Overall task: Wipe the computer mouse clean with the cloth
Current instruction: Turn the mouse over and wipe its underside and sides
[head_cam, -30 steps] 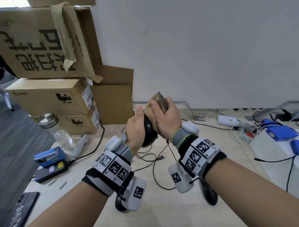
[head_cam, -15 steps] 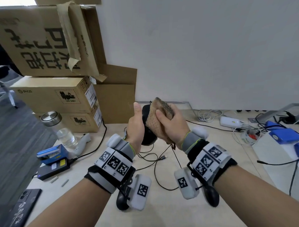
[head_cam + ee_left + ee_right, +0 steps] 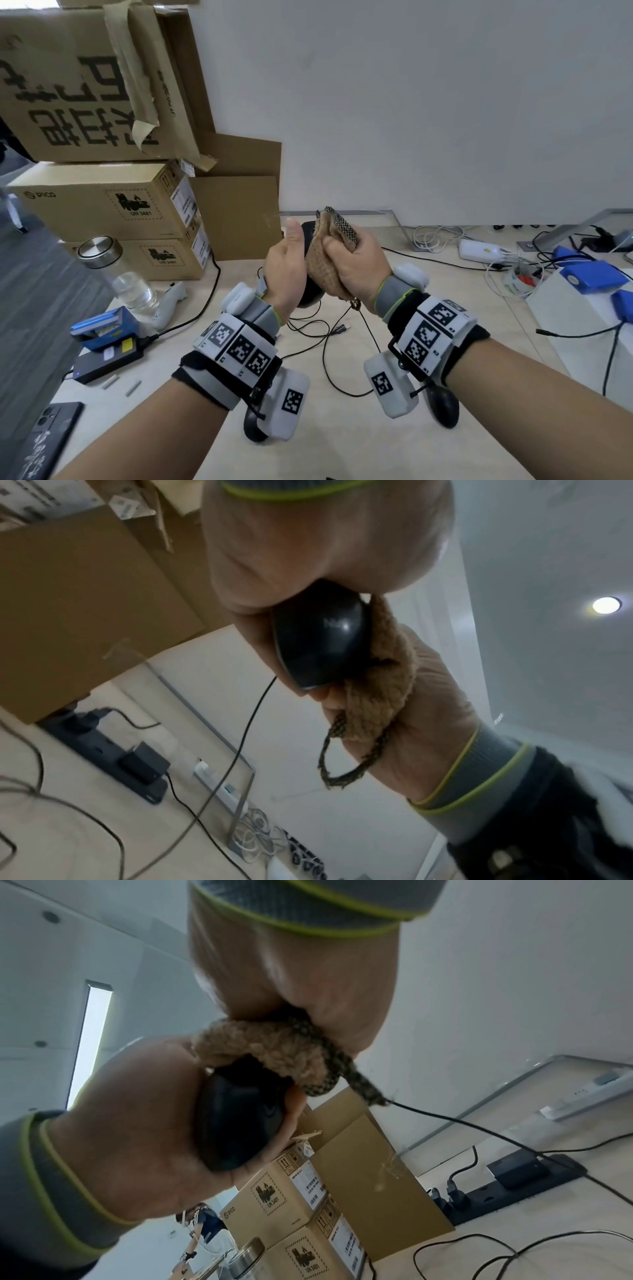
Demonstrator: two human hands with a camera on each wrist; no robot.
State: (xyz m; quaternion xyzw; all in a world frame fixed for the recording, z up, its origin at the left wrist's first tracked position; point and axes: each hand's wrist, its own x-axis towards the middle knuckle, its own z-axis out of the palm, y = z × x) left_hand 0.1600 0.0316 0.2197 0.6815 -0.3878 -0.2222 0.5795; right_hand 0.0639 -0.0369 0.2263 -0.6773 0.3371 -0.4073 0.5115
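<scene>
Above the desk, my left hand (image 3: pixel 286 265) grips a black wired computer mouse (image 3: pixel 310 291), thumb pointing up along its side. The mouse (image 3: pixel 320 645) shows its glossy back in the left wrist view, and its cable (image 3: pixel 246 723) hangs down to the desk. My right hand (image 3: pixel 352 263) holds a bunched tan cloth (image 3: pixel 320 262) with a dark woven edge and presses it against the mouse's right side. In the right wrist view the cloth (image 3: pixel 270 1047) lies over the top of the mouse (image 3: pixel 240 1118). Most of the mouse is hidden between the two hands in the head view.
Stacked cardboard boxes (image 3: pixel 102 202) stand at the back left. A glass bottle with a metal lid (image 3: pixel 116 270), a blue device (image 3: pixel 102 327) and a phone (image 3: pixel 37 442) lie at the left. Loose cables (image 3: pixel 329 346) cross the desk; a charger (image 3: pixel 483 250) and blue boxes (image 3: pixel 596 274) sit at the right.
The cloth has slid down over the mouse's side as my right hand moved lower and nearer. My left thumb now sticks up straighter. The mouse stays held above the desk.
</scene>
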